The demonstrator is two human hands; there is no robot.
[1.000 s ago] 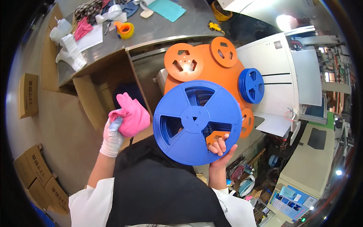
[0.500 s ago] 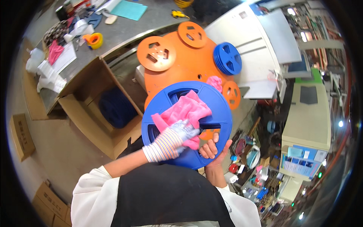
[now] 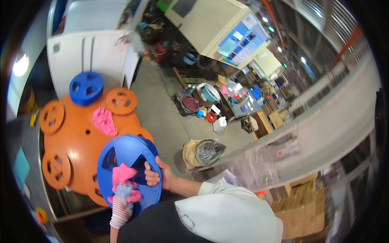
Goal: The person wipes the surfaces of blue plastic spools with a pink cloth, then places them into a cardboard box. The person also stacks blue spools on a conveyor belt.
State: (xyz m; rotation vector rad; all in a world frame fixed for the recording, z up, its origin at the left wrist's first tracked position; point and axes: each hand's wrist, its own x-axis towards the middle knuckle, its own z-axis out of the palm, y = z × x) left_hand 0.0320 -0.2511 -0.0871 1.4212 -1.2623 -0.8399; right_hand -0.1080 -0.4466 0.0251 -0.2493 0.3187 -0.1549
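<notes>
A round blue plastic reel (image 3: pixel 127 146) with wide cut-outs is held in front of my body, tilted. My right hand (image 3: pixel 157 174), bare, grips its right side, fingers hooked through an opening. My left hand (image 3: pixel 123 193), in a thin glove with a striped cuff, is closed on a crumpled pink cloth (image 3: pixel 123 175) and presses it against the reel's face. Beyond the reel is a round orange table (image 3: pixel 77 150) bearing smaller orange discs (image 3: pixel 121 101) around its edge. A stack of blue reels (image 3: pixel 86 89) and a second pink cloth (image 3: pixel 104 120) lie on it too.
A grey workbench (image 3: pixel 30 162) runs along the left. Behind the orange table stands a white cabinet (image 3: pixel 67 56). To the right are an open sack (image 3: pixel 192 154), a white jug (image 3: pixel 219 124) and cardboard boxes (image 3: pixel 300 212). A beige machine (image 3: pixel 206 24) stands farther back.
The view has swung right, bringing the sack and right-hand boxes into sight while the open carton left it. The cloth sits lower on the reel, which is tilted more; both hands keep their holds.
</notes>
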